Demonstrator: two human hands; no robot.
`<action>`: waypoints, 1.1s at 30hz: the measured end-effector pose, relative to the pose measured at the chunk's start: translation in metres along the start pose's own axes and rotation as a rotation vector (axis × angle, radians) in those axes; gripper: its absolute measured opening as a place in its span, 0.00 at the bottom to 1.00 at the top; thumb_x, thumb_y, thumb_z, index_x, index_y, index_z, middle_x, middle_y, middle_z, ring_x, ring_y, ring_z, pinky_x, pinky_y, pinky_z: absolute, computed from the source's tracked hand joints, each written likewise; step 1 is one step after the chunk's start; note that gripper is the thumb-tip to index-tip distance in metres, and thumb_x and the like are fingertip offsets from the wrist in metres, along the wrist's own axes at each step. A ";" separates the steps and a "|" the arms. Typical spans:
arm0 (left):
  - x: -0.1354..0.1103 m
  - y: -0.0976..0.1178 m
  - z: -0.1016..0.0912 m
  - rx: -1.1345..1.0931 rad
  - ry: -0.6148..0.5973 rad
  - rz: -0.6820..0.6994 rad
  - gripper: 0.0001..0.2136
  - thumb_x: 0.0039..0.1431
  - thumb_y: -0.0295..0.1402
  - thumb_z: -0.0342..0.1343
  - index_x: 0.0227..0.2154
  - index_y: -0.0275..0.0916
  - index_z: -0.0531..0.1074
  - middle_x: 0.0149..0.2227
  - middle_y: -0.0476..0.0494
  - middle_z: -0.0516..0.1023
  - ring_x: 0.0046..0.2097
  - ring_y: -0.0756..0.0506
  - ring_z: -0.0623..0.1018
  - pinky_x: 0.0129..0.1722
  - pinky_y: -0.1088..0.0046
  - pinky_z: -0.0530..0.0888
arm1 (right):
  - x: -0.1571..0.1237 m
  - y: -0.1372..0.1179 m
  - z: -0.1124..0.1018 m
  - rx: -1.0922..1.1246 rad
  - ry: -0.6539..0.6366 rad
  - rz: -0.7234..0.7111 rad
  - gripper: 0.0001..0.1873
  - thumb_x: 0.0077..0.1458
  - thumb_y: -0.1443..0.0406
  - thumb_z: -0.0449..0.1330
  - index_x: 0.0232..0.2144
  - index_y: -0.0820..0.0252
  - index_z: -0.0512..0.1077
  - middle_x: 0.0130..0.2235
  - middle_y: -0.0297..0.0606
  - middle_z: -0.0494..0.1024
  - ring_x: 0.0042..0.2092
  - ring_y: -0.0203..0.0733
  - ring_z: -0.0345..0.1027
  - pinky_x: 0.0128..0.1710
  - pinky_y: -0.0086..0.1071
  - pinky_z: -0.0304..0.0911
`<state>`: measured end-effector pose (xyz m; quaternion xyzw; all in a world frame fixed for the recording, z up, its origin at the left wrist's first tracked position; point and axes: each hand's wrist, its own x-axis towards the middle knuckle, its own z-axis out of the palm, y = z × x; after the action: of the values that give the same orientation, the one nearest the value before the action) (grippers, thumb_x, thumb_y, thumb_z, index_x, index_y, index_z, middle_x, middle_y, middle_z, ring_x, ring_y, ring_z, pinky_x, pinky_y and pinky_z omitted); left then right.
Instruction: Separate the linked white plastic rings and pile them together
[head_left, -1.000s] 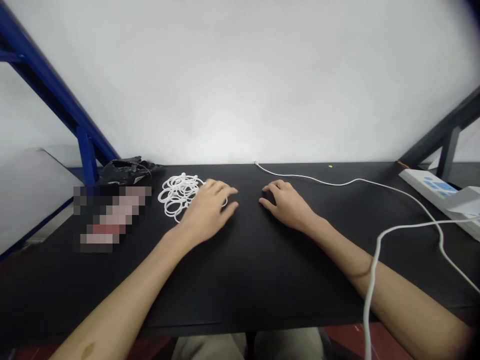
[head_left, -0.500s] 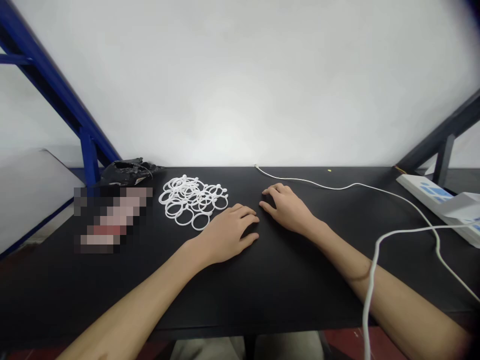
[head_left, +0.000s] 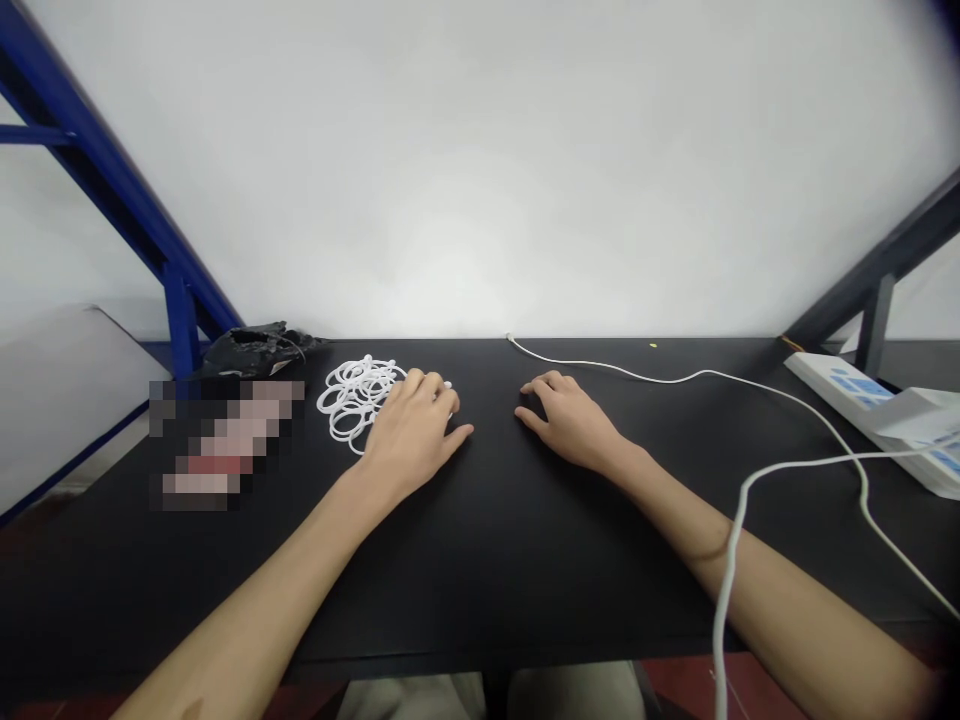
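L hand (head_left: 411, 430) over white plastic rings (head_left: 351, 400), fingers curled, can't tell if clamped on any; R hand (head_left: 570, 422) empty, grip apart, resting on black tabletop (head_left: 525, 560).

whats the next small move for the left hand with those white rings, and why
I'd probably pick one ring off the pile's edge. The left hand is over the heaped, overlapping white plastic rings, while the right hand sits apart on the black table.

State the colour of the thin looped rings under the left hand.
White thin looped rings; head view.
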<state>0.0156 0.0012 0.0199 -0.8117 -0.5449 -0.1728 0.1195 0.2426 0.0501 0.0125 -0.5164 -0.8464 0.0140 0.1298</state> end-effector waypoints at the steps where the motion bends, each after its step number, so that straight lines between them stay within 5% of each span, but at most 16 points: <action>1: 0.000 -0.003 0.000 0.031 -0.007 -0.021 0.11 0.59 0.41 0.57 0.34 0.38 0.73 0.39 0.39 0.71 0.44 0.37 0.68 0.44 0.58 0.68 | 0.000 0.000 0.000 0.002 0.000 0.001 0.18 0.61 0.58 0.54 0.49 0.62 0.70 0.50 0.51 0.70 0.52 0.56 0.65 0.51 0.49 0.65; 9: 0.001 -0.001 -0.001 -0.022 -0.023 0.042 0.09 0.65 0.33 0.49 0.32 0.38 0.72 0.39 0.39 0.72 0.42 0.38 0.65 0.42 0.58 0.66 | -0.001 0.002 0.002 0.041 0.040 -0.029 0.18 0.60 0.59 0.55 0.48 0.63 0.70 0.49 0.51 0.71 0.51 0.55 0.65 0.51 0.50 0.65; 13: 0.003 0.007 -0.004 -0.269 -0.030 0.121 0.09 0.68 0.31 0.43 0.35 0.40 0.68 0.37 0.43 0.73 0.41 0.42 0.66 0.44 0.60 0.66 | -0.003 -0.008 -0.002 0.258 0.154 -0.212 0.20 0.60 0.62 0.57 0.53 0.59 0.65 0.53 0.47 0.69 0.55 0.49 0.65 0.55 0.44 0.65; 17: 0.003 0.009 -0.002 -0.496 -0.052 0.077 0.10 0.68 0.29 0.40 0.33 0.41 0.65 0.34 0.46 0.71 0.39 0.44 0.68 0.40 0.64 0.68 | -0.006 -0.018 -0.007 0.473 0.207 -0.367 0.09 0.60 0.65 0.56 0.44 0.54 0.68 0.51 0.41 0.71 0.48 0.41 0.70 0.48 0.38 0.69; 20: 0.002 0.007 -0.004 -0.620 -0.049 0.047 0.09 0.68 0.28 0.40 0.36 0.41 0.65 0.37 0.46 0.71 0.41 0.45 0.70 0.42 0.65 0.69 | -0.008 -0.024 -0.010 0.626 0.151 -0.358 0.02 0.59 0.65 0.57 0.37 0.56 0.68 0.45 0.39 0.75 0.39 0.37 0.71 0.41 0.35 0.70; 25: 0.000 0.009 -0.013 -0.677 -0.141 0.029 0.10 0.68 0.31 0.41 0.36 0.42 0.67 0.35 0.49 0.72 0.39 0.46 0.70 0.41 0.67 0.68 | -0.014 -0.033 -0.015 0.805 0.012 -0.221 0.06 0.59 0.61 0.58 0.35 0.57 0.66 0.32 0.33 0.77 0.31 0.34 0.70 0.34 0.30 0.66; 29: -0.001 0.014 -0.015 -0.660 -0.241 0.017 0.16 0.68 0.42 0.43 0.28 0.41 0.67 0.29 0.50 0.66 0.34 0.47 0.68 0.35 0.69 0.66 | -0.014 -0.035 -0.017 0.800 -0.184 -0.192 0.07 0.58 0.61 0.57 0.32 0.58 0.64 0.25 0.27 0.71 0.26 0.32 0.64 0.29 0.28 0.61; 33: -0.001 0.021 -0.012 -0.722 -0.268 0.144 0.22 0.67 0.46 0.43 0.20 0.39 0.59 0.23 0.52 0.61 0.32 0.48 0.64 0.34 0.69 0.64 | -0.012 -0.037 -0.019 0.674 -0.226 -0.256 0.14 0.53 0.63 0.59 0.22 0.59 0.60 0.22 0.25 0.63 0.24 0.30 0.54 0.25 0.26 0.52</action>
<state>0.0332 -0.0119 0.0304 -0.8532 -0.4013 -0.2371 -0.2338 0.2203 0.0207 0.0339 -0.3299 -0.8609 0.3323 0.1989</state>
